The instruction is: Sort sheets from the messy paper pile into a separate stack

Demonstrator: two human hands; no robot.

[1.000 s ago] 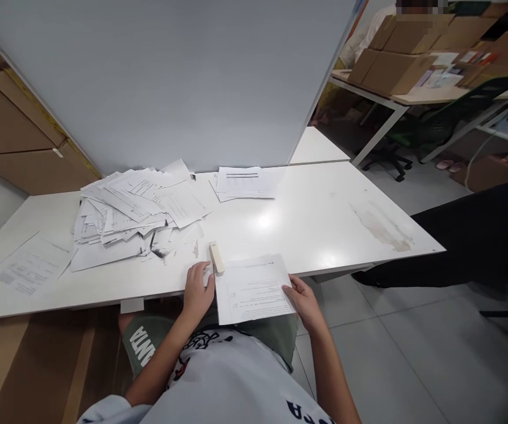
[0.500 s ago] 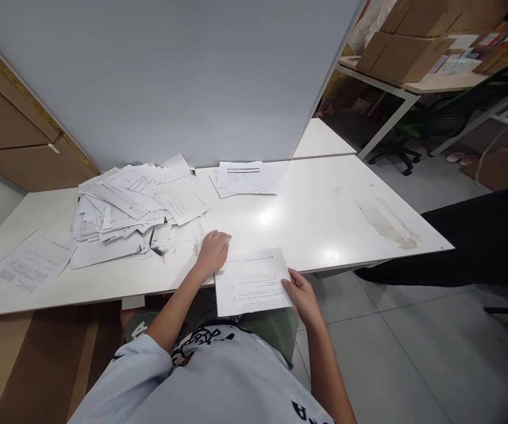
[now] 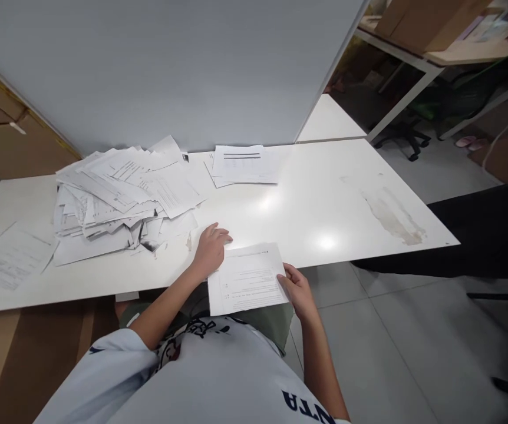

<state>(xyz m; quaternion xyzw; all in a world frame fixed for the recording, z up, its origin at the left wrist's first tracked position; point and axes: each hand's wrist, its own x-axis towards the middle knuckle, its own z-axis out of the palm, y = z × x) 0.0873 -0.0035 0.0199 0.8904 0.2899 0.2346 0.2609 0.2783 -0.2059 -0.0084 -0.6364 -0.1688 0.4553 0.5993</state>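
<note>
I've still got my right hand (image 3: 293, 288) gripping the paper sheet (image 3: 247, 280); left hand (image 3: 212, 250) palm-down, empty, on the table (image 3: 325, 200) beside it.

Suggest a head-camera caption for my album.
Right hand holds a printed sheet, left hand at its edge, beside a heap of loose papers on a white table.

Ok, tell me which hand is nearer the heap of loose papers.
Left: the left hand sits just beside the heap; the right hand, farther right, holds a printed sheet.
</note>
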